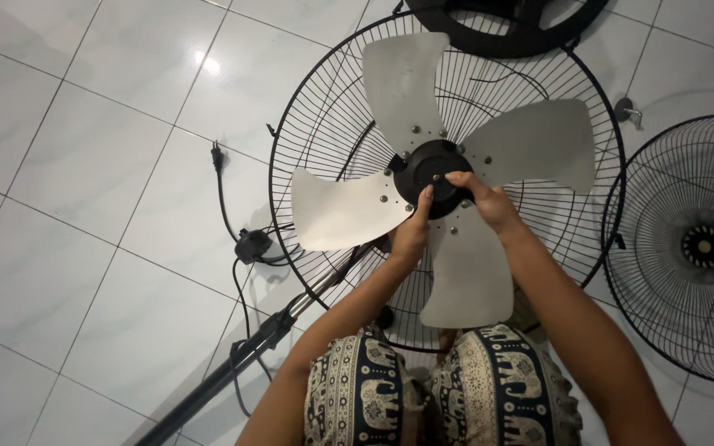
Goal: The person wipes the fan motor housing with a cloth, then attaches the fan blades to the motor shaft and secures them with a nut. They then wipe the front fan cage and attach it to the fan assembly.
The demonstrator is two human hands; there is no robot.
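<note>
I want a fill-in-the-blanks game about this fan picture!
1. The fan has ___ grey blades.
2. Both hands, left and right, touch the black ___ in the middle.
3. The second grille lies to the ___ of the fan.
4. The floor is covered in white ___.

Missing words: four; hub; right; tiles

blades [530,144] grey | hub [433,173] black | guard [307,140] black | tiles [84,165] white
</note>
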